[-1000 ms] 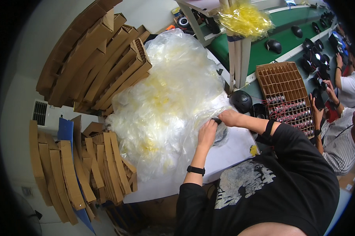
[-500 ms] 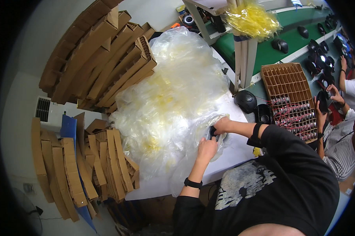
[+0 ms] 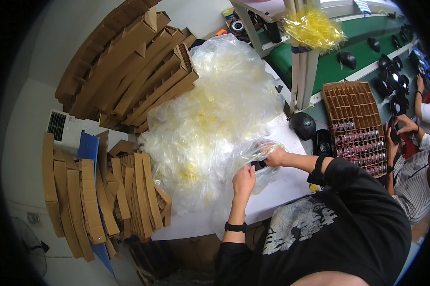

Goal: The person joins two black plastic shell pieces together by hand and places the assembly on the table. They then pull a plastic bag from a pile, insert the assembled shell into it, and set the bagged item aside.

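Observation:
My left hand (image 3: 244, 180) is closed on the edge of a clear plastic bag (image 3: 267, 178) over the near part of the table. Just beyond and to the right, my right hand (image 3: 275, 155) reaches into the bag's film, fingers curled at a black part (image 3: 258, 165) that lies between both hands. The film covers some of the right fingertips, and most of the black part is hidden. Directly ahead spreads a big heap of clear and yellowish plastic bags (image 3: 210, 109) on the white table (image 3: 191, 228).
Cardboard trays with dividers (image 3: 129, 66) lean in a stack at left, with more flattened cardboard (image 3: 89, 200) nearer. Rightward are a black domed housing (image 3: 302, 125), a divided box of small wired parts (image 3: 353, 102), a post with yellow film (image 3: 315, 31), a green conveyor (image 3: 320, 71) and co-workers' hands (image 3: 405, 125).
My hands have drawn slightly apart, the left shifting a little left. More of the black part shows between them, and the film around it has spread. The whole view has shifted slightly.

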Demonstrator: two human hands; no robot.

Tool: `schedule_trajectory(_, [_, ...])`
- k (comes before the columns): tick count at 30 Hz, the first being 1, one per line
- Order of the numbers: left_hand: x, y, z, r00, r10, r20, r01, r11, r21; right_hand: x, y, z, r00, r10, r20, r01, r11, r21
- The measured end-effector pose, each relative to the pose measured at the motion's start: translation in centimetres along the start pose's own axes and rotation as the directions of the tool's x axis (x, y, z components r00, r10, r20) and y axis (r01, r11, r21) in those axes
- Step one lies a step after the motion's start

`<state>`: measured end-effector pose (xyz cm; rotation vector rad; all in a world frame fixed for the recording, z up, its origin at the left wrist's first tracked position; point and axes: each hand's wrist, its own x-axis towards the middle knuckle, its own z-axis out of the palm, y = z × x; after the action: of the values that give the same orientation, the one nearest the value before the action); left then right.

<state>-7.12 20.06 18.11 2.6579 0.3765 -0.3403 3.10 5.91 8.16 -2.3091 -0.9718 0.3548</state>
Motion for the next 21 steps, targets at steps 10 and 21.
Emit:
schedule_trajectory(10, [4.8,-3.8,3.0,0.951,0.022,0.307,0.289,0.276,-0.917,-3.0,-5.5,-6.1,0.776,-0.613,-0.151,0.579,0.786,-0.216])
schedule_trajectory(21, [-2.3,3.3,7.8,0.911,0.253,0.326,0.352,-0.067,-0.934,-2.4,-5.4,-10.7,0.682,0.423,-0.597,0.210,0.669,0.713])
